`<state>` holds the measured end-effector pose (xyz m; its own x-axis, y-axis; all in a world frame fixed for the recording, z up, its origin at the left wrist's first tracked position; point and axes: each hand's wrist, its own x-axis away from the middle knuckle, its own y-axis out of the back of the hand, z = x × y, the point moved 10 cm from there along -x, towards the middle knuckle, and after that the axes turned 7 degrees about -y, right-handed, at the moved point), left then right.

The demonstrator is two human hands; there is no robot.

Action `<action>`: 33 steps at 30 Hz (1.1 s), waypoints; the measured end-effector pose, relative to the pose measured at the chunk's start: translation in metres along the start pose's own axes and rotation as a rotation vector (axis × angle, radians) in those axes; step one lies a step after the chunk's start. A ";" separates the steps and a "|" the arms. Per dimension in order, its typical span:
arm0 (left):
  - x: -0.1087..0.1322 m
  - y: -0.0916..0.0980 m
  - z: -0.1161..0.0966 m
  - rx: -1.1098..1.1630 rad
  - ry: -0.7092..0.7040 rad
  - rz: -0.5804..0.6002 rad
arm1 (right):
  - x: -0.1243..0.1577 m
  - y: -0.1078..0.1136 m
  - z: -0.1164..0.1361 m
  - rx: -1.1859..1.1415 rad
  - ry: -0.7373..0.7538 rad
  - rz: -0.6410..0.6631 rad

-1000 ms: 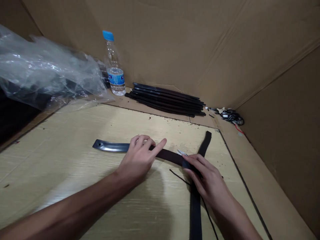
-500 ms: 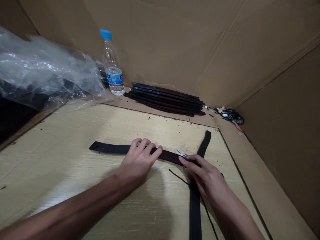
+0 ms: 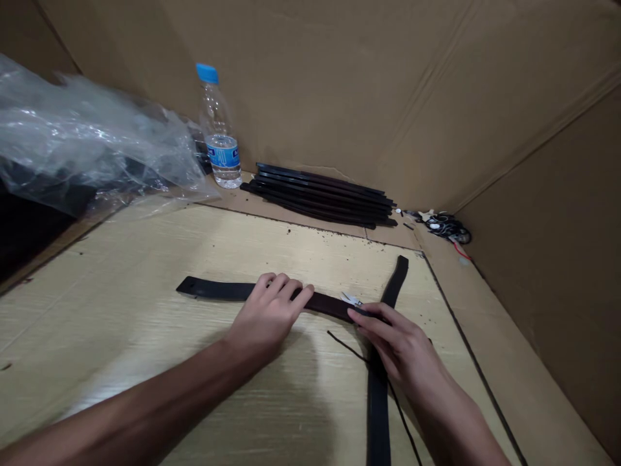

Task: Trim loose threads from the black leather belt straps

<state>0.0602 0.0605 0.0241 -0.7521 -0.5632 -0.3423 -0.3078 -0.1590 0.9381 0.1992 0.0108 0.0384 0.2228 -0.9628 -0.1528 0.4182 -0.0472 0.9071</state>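
Note:
A flat black strap [image 3: 216, 289] with a small hole near its left end lies across the pale board. My left hand [image 3: 272, 307] is closed over its middle, fingers curled across the far edge. Toward the strap's right end, my right hand [image 3: 400, 333] pinches it between thumb and fingers. Just beyond those fingertips, small pointed metal blades [image 3: 350, 298] show; the rest of that tool is hidden, and I cannot tell whether the hand holds it. A second black strap [image 3: 378, 414] runs lengthwise beneath my right hand. Near it lies a thin black cord [image 3: 347, 344].
Along the back lies a pile of black strips [image 3: 320, 194]. Left of it stands a water bottle [image 3: 223, 152] with a blue cap, beside clear plastic wrapping [image 3: 107, 142]. A small tangle of cords [image 3: 449, 228] sits in the right corner. Cardboard walls [image 3: 330, 77] enclose the board.
The view has shifted very slightly. Both hands keep their grip on the strap, with hardly any movement.

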 end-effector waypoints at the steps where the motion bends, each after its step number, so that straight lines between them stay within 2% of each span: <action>1: 0.000 0.001 0.001 0.001 0.004 -0.011 | -0.001 0.001 0.002 -0.005 0.003 -0.006; 5: -0.001 0.005 0.000 -0.009 0.005 -0.059 | -0.003 0.002 0.007 0.042 0.017 0.006; 10: 0.000 0.005 0.000 0.049 0.001 -0.064 | -0.002 0.001 0.007 0.057 0.011 0.025; 16: -0.001 0.007 0.003 0.105 0.037 -0.106 | -0.004 0.004 -0.006 -0.015 -0.083 -0.001; 19: -0.001 0.007 0.008 0.099 0.083 -0.090 | -0.005 0.008 -0.014 -0.008 -0.098 0.003; 25: 0.001 0.007 0.031 0.085 0.278 -0.057 | -0.005 0.022 -0.029 0.022 -0.100 -0.032; 33: -0.001 0.000 0.035 0.156 0.278 0.006 | -0.008 0.029 -0.037 0.056 -0.103 -0.071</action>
<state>0.0409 0.0896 0.0226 -0.5726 -0.7674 -0.2885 -0.4057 -0.0406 0.9131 0.2423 0.0268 0.0508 0.1018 -0.9785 -0.1796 0.3796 -0.1287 0.9162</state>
